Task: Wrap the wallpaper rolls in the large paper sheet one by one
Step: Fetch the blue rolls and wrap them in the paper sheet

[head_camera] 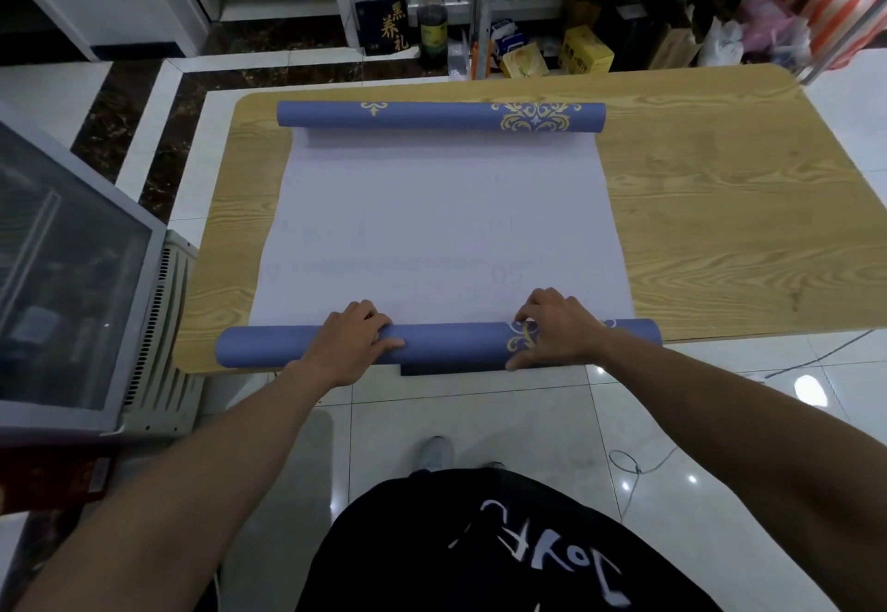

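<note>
Wood-grain table (pixel 720 208), white paper sheet (pixel 446 227) spread beyond the hands. Near wallpaper roll (pixel 456 347), blue with gold damask motifs, sits at the sheet's near edge with left hand (pixel 353 340) and right hand (pixel 559 330) curled over it, well apart; second roll (pixel 432 116) lies far beyond the fingertips. Advised: roll forward evenly, sheet edge tucked tight, ends level.

Worn: black fabric top (pixel 408 554) with white brush-style lettering across the front. Bare: left hand (pixel 357 337), right hand (pixel 559 328), both forearms. Footwear: one grey shoe (pixel 436 453).
</note>
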`<action>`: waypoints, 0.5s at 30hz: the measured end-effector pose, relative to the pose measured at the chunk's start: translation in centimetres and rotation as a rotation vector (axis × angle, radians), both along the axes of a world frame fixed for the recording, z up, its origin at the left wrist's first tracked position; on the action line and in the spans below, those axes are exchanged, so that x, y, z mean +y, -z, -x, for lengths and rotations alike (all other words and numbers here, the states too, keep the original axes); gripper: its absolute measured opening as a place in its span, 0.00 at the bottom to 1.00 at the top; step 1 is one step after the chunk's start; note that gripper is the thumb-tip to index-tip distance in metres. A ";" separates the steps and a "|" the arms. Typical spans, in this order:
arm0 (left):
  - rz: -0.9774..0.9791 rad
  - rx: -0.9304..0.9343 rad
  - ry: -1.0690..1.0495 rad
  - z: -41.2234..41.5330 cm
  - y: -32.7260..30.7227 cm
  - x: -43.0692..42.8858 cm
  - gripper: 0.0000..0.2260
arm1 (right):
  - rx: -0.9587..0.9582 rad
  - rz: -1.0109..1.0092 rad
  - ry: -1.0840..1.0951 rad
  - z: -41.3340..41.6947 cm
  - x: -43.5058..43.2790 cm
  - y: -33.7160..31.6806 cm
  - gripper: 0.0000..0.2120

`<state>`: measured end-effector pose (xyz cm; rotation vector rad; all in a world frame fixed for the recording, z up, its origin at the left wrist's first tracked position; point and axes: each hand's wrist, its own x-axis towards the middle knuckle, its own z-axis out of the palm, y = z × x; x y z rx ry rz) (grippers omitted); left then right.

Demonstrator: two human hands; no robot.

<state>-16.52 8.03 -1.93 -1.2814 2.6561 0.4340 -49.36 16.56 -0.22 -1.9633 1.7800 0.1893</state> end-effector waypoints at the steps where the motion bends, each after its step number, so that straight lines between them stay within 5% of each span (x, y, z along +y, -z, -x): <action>1: 0.003 -0.022 0.002 0.0 0.0 -0.1 0.24 | 0.018 -0.010 -0.014 0.0 0.1 0.0 0.37; 6: -0.133 0.091 -0.077 -0.2 -0.4 0.2 0.29 | 0.003 -0.021 0.082 -0.2 -0.3 -0.3 0.30; 11: -0.043 0.004 0.003 -0.1 -0.5 -0.2 0.20 | 0.012 -0.055 0.075 -0.5 0.3 -0.5 0.23; 15: -0.031 0.019 0.029 -0.3 -0.3 -0.7 0.22 | -0.002 -0.073 0.081 -0.6 0.6 -0.2 0.31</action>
